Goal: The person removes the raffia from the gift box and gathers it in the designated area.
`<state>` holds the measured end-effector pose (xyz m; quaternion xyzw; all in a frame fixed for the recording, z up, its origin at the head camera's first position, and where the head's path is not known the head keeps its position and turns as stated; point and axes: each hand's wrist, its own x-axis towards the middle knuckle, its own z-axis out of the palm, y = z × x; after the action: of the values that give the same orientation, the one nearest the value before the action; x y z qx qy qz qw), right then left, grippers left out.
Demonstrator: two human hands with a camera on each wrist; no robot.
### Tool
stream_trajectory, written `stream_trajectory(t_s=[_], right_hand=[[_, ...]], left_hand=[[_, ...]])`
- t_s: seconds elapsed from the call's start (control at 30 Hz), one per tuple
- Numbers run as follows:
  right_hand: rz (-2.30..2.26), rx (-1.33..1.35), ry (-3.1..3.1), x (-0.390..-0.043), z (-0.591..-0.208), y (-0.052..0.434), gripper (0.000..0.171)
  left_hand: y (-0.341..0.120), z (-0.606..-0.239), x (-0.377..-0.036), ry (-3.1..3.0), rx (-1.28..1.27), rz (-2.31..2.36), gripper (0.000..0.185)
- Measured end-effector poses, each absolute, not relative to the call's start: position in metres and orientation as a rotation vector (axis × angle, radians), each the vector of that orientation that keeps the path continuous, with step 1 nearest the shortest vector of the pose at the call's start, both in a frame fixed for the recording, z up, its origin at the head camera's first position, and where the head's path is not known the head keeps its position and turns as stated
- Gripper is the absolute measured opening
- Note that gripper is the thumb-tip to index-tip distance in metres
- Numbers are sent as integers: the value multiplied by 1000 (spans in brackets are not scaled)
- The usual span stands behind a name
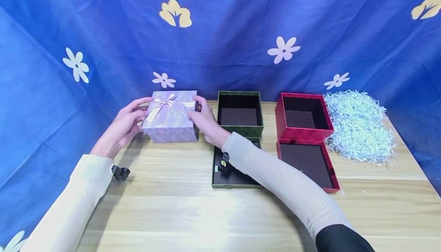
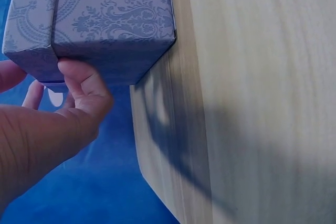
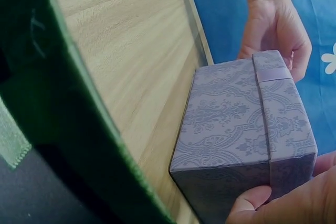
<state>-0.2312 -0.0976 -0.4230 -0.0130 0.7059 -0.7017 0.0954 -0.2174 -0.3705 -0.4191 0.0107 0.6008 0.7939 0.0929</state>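
A closed lavender gift box [image 1: 169,134] with a damask pattern and a ribbon bow [image 1: 165,102] on its lid stands at the back left of the table. My left hand [image 1: 125,123] grips its left side; in the left wrist view the thumb [image 2: 79,72] presses near the lid's lower edge. On the opposite side, my right hand [image 1: 206,123] holds the box, the thumb [image 3: 254,198] at the lid's edge in the right wrist view. Part of the fingers of both hands is hidden behind the box.
Right of the lavender box stands an open green box [image 1: 240,131], its upturned lid [image 1: 237,186] in front, partly under my right forearm. Further right are an open red box [image 1: 304,134] and its lid [image 1: 310,164]. Pale blue shredded paper [image 1: 361,125] lies at the far right. A blue curtain [image 1: 224,14] hangs behind.
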Motion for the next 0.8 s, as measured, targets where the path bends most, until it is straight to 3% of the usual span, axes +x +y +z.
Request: stream_trajectory(t_s=[0.8], right_hand=[[-2123,-132,2108,-227,-413,-90,78]], left_hand=[[-367,-400,-217,1886,105,2338,50]])
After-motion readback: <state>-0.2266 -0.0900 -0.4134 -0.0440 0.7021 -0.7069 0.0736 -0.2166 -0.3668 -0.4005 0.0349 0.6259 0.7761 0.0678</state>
